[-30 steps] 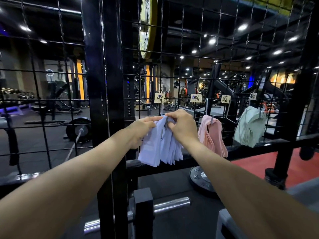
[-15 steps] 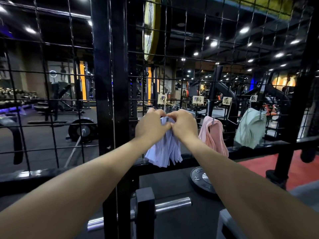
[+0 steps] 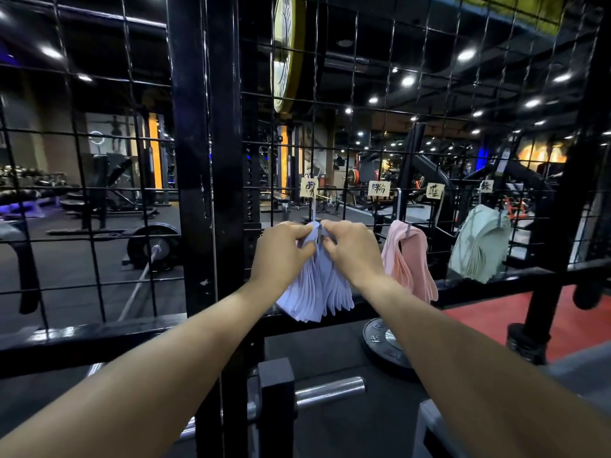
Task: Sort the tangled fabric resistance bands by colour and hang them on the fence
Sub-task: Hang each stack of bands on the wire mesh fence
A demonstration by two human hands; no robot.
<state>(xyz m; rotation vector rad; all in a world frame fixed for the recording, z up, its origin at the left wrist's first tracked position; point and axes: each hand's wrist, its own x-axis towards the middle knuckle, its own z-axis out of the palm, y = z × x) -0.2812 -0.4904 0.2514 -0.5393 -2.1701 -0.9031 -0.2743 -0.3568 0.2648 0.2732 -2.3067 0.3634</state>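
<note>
A bunch of purple fabric bands (image 3: pixel 317 292) hangs on a metal hook (image 3: pixel 319 234) of the black wire fence (image 3: pixel 363 133), under a paper label (image 3: pixel 309 187). My left hand (image 3: pixel 281 252) and my right hand (image 3: pixel 352 247) both pinch the top of the purple bunch, one on each side of the hook. To the right hang a pink bunch (image 3: pixel 408 259) and, farther right, a pale green bunch (image 3: pixel 479 241), each on its own hook below a label.
A thick black post (image 3: pixel 208 160) stands just left of my hands. Another labelled hook (image 3: pixel 434 190) between pink and green holds nothing. Below the fence lie a weight plate (image 3: pixel 383 345) and a chrome bar (image 3: pixel 327 390). Red flooring (image 3: pixel 489 319) lies right.
My left hand has closed in from spreading the left part of the purple bunch to pinching its top at the hook. The view has shifted slightly left.
</note>
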